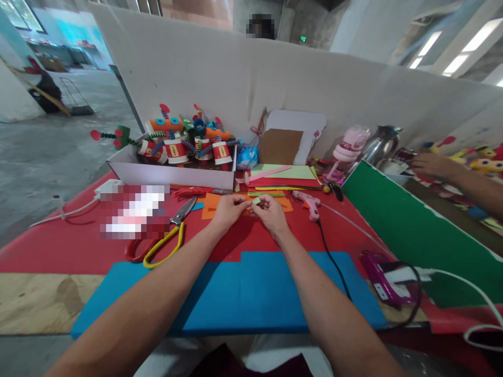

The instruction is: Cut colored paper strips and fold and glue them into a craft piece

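Observation:
Both my hands meet over the red table cover (78, 246), above an orange paper sheet (210, 205). My left hand (228, 209) and my right hand (271, 212) pinch a small light green paper piece (256, 200) between their fingertips. Yellow-handled scissors (168, 241) lie just left of my left hand. A pink glue gun (308, 203) lies right of my right hand, its black cord (330, 256) trailing toward me. A blue foam sheet (243, 293) lies under my forearms.
A white box (173, 173) of paper-cup crafts stands behind. Stacked coloured paper sheets (283, 178), a brown card (281, 146), a pink bottle (348, 149) and a steel kettle (379, 144) sit at the back. A green board (412, 230) and another person's hand (432, 165) are to the right.

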Available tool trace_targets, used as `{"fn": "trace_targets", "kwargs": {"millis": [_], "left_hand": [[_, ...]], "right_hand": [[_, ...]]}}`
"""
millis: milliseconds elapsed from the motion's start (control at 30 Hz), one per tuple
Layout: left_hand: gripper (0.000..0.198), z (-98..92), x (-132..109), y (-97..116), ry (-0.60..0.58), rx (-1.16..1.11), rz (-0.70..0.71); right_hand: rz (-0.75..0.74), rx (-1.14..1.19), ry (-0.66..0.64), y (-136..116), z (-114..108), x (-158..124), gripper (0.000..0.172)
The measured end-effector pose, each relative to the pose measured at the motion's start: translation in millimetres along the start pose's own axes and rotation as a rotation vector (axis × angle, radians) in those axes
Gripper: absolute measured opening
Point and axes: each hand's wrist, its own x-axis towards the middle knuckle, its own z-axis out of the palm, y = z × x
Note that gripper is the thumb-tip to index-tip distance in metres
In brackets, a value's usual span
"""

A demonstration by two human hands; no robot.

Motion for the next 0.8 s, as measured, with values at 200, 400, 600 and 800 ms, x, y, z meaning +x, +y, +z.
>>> {"fn": "trace_targets", "kwargs": {"millis": [200,400,600,800], "left_hand": [[0.029,2.4,-0.8,-2.7,-0.014,-0.326,-0.167],[0.034,3.2,-2.0,-1.8,-0.046,-0.44,-0.185],[0.03,2.2,-0.9,-1.1,-0.019,-0.401,-0.179],[0.035,2.1,-0.7,-2.5,-0.088,-0.469,-0.229]], "right_hand": [[0.045,0.07,0.049,-3.8,2.1,0.1,0.027],[0.198,0.248,0.015,-9.8,2.2,-2.6,0.033],[0.122,0.192,0.025,-9.3,0.8,-2.6,0.034],[0.108,0.2,0.031,-8.3,-0.1,-1.4,0.031]]}}
